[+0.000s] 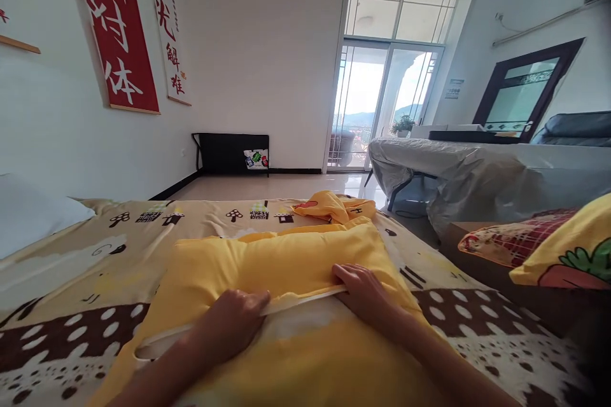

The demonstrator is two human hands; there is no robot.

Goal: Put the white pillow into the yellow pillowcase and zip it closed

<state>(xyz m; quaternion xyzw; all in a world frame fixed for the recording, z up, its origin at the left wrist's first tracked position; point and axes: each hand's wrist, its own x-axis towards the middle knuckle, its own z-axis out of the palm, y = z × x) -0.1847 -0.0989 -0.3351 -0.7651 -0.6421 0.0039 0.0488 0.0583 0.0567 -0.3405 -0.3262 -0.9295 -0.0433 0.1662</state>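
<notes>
A yellow pillowcase (296, 261) lies in front of me on the patterned bedspread, plump at its far part. Its opening runs across the middle, with a pale inner edge showing. My left hand (233, 318) has its fingers curled round the edge of the opening, left of centre. At the right end of that edge, my right hand (360, 289) grips the fabric with bent fingers. Between the hands the edge is stretched nearly straight. Beyond the pillowcase sits a crumpled yellow cloth (329, 206) with an orange print.
The patterned bedspread (119, 222) spreads under everything. On the right are a yellow cushion with a carrot print (573, 248) and a red plaid cloth (510, 238). Farther back stand a plastic-covered table (429, 156) and a black folded item (229, 151) against the wall.
</notes>
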